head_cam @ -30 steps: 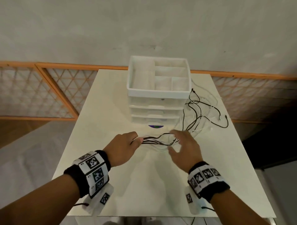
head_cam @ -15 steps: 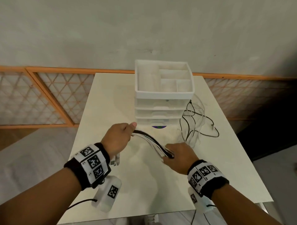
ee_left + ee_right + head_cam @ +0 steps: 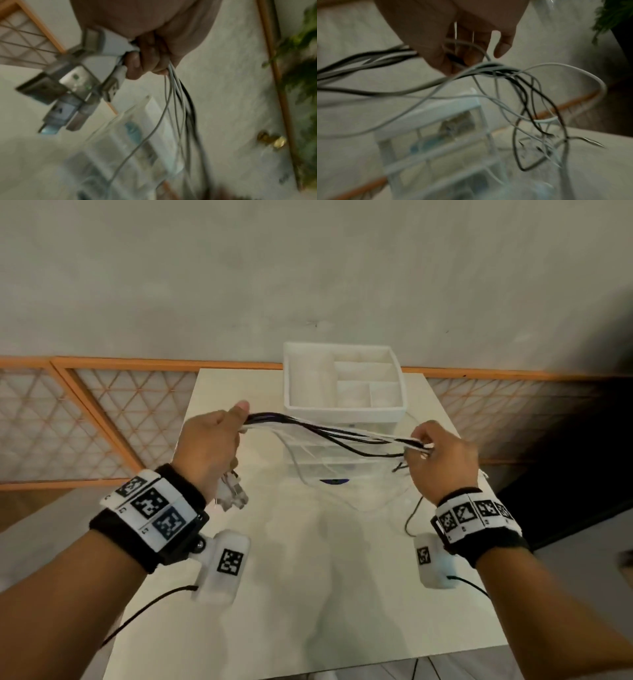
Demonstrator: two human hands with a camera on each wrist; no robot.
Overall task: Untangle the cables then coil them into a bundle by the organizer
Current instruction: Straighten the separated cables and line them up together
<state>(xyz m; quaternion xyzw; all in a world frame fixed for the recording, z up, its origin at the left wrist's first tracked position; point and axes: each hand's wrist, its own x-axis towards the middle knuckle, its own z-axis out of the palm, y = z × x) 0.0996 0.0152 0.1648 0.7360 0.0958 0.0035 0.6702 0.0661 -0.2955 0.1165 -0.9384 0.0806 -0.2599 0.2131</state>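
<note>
White bench carries the organizer; just before it, left hand fists the cables by their plugs, right hand pinches them. Loose ends beside the organizer could snag it and re-knot, if pulled.

This looks like a room in a home rather than a lab or workshop. A plain cream-white table stands against a bare grey plastered wall, along whose foot runs an orange wooden frame filled with pale diamond lattice. A white plastic desktop drawer organizer sits on the table. Green houseplant foliage and a brass door knob show nearby.
</note>
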